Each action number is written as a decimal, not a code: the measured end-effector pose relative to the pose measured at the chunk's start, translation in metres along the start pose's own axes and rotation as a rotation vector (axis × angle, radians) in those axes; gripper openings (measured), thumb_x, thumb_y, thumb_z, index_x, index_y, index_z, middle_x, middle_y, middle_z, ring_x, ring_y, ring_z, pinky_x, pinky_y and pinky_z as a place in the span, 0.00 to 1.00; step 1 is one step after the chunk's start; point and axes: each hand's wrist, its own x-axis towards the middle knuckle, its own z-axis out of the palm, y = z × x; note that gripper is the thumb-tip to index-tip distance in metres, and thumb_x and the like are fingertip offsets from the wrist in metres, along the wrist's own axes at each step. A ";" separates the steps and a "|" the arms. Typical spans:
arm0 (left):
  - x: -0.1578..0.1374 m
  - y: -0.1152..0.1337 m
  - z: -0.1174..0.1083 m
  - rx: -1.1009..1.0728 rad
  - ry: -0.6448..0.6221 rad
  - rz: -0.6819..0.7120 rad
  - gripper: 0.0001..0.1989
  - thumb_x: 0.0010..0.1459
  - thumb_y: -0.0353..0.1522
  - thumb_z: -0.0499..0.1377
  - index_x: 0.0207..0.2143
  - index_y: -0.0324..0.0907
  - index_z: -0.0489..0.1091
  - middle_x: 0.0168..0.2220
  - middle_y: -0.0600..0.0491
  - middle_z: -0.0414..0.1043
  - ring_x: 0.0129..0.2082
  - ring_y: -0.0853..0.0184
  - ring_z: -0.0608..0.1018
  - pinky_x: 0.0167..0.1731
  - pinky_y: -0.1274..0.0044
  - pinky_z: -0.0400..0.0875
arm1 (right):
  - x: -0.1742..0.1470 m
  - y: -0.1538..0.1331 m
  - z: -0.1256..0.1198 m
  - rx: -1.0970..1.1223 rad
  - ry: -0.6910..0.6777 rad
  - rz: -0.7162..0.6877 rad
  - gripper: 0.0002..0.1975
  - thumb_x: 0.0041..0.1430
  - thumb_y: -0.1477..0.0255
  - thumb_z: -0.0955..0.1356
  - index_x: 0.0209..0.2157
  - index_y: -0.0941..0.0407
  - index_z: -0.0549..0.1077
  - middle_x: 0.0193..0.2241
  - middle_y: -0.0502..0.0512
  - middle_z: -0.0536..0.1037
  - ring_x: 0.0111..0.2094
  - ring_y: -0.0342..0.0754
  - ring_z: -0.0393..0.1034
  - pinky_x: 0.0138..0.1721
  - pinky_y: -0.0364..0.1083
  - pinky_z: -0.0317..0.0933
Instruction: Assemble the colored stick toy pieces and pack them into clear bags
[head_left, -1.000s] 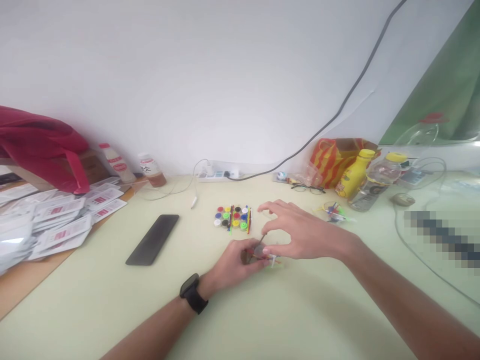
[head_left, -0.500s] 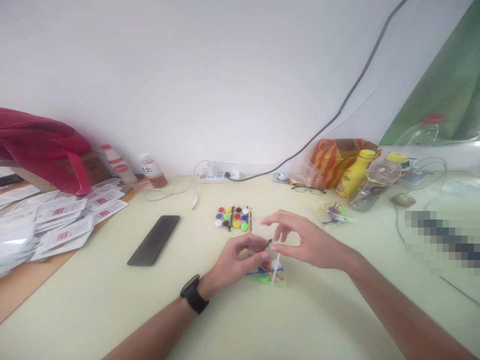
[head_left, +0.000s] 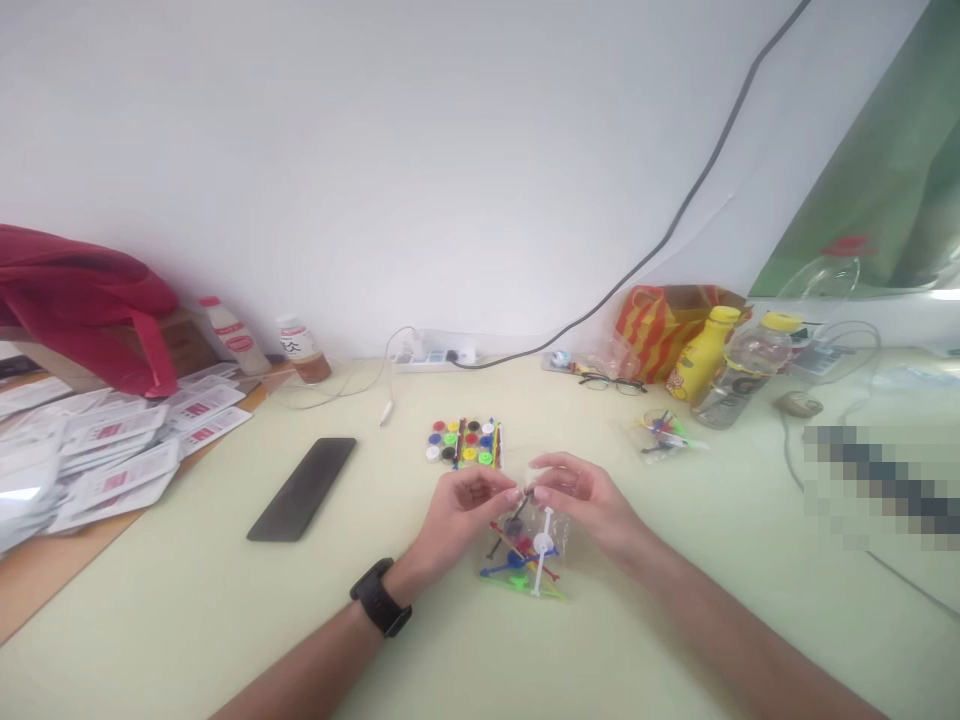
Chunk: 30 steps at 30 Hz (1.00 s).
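At table (head_left: 480,670), left hand (head_left: 459,512), right hand (head_left: 596,505) pinch clear bag (head_left: 529,552).

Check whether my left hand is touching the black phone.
Apart: the head view shows a strip of pale desktop between your left hand and the black phone.

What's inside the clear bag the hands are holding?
Colourful pieces: a white one with a round middle, plus blue, red, green and dark ones. They overlap, so some bits are hidden. The left hand and right hand cover part of the bag's top.
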 end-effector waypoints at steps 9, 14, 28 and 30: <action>-0.006 -0.002 0.012 -0.005 0.057 -0.017 0.13 0.57 0.40 0.71 0.30 0.38 0.78 0.29 0.51 0.77 0.28 0.68 0.76 0.30 0.77 0.72 | -0.001 0.005 0.012 0.066 0.073 0.006 0.12 0.51 0.69 0.74 0.38 0.53 0.72 0.28 0.46 0.73 0.30 0.44 0.65 0.34 0.44 0.58; -0.006 -0.006 0.012 0.044 0.166 0.035 0.12 0.56 0.40 0.71 0.31 0.39 0.79 0.31 0.49 0.80 0.31 0.65 0.78 0.34 0.75 0.75 | -0.004 -0.002 0.014 0.055 0.115 -0.014 0.07 0.50 0.72 0.70 0.32 0.53 0.70 0.25 0.46 0.69 0.29 0.44 0.61 0.32 0.43 0.55; -0.003 0.003 0.004 -0.021 0.057 -0.035 0.12 0.59 0.39 0.69 0.35 0.39 0.76 0.30 0.51 0.76 0.30 0.67 0.77 0.33 0.76 0.72 | -0.003 0.005 0.012 0.064 0.057 0.038 0.18 0.51 0.65 0.77 0.43 0.52 0.73 0.32 0.49 0.77 0.35 0.48 0.71 0.39 0.46 0.62; -0.004 0.002 0.006 -0.006 0.024 -0.019 0.11 0.59 0.38 0.69 0.34 0.39 0.76 0.31 0.51 0.77 0.31 0.66 0.77 0.34 0.76 0.72 | -0.003 0.005 0.016 0.061 0.071 0.031 0.16 0.50 0.68 0.76 0.40 0.52 0.73 0.29 0.47 0.75 0.32 0.46 0.68 0.36 0.45 0.59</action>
